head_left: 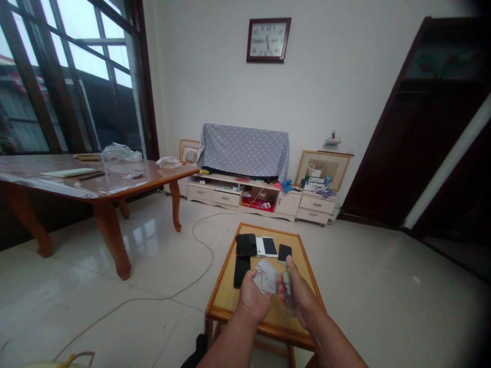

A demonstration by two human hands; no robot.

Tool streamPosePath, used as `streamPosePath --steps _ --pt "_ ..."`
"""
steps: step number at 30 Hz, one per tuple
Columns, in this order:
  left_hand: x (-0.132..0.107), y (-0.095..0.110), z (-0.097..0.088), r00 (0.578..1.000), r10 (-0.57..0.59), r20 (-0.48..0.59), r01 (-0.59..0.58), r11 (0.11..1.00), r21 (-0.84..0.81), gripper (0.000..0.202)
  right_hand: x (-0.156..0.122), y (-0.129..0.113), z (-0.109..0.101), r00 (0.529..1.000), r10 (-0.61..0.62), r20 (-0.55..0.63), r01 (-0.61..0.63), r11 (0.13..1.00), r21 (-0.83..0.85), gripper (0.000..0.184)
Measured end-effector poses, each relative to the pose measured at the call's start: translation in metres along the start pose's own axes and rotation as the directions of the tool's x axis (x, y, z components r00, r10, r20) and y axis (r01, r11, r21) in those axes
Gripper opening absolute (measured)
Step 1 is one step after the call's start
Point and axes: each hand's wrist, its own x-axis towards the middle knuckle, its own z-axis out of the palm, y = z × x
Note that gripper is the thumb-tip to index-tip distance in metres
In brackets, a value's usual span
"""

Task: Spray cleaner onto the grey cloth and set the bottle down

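Note:
My left hand (253, 302) is closed on a light grey cloth (265, 276), which lies folded over the palm and fingers. Beside it, my right hand (304, 299) grips a small clear spray bottle (289, 296) upright, with the thumb up at its top. Both hands are above the near half of a small wooden table (276, 319). Just beyond them lie several phone-like devices: a black one (246, 244) at the back left, another black one (241, 271) nearer, a white one (267, 247) in the middle and a dark one (284, 251) by the bottle.
A larger wooden table (164, 181) with plastic bags stands on the left. A cable (199, 276) runs across the tiled floor. Against the wall is a low white cabinet (226, 198), with a polka-dot cloth (245, 151) draped over something on top.

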Motion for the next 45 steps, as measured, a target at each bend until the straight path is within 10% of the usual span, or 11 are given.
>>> streamPosePath --steps 6,17,22,45 --pt "-0.023 0.015 -0.003 1.000 0.010 -0.004 -0.010 1.000 -0.001 0.033 -0.018 -0.004 0.004 0.959 -0.206 0.194 0.199 0.978 0.056 0.020" --pt "-0.063 0.065 -0.008 0.993 0.119 -0.015 -0.119 0.993 -0.003 0.038 -0.034 -0.011 0.037 0.900 -0.194 0.390 0.168 0.981 0.100 0.028" --pt "-0.060 0.088 -0.008 0.986 0.165 0.000 -0.165 0.986 -0.018 0.038 -0.025 -0.010 0.065 0.962 -0.048 0.268 0.013 0.992 0.128 0.060" --pt "-0.019 0.120 0.026 0.925 0.336 -0.178 -0.353 0.933 -0.071 0.022 0.035 0.007 0.118 1.000 -0.002 0.013 0.001 0.997 0.072 0.062"
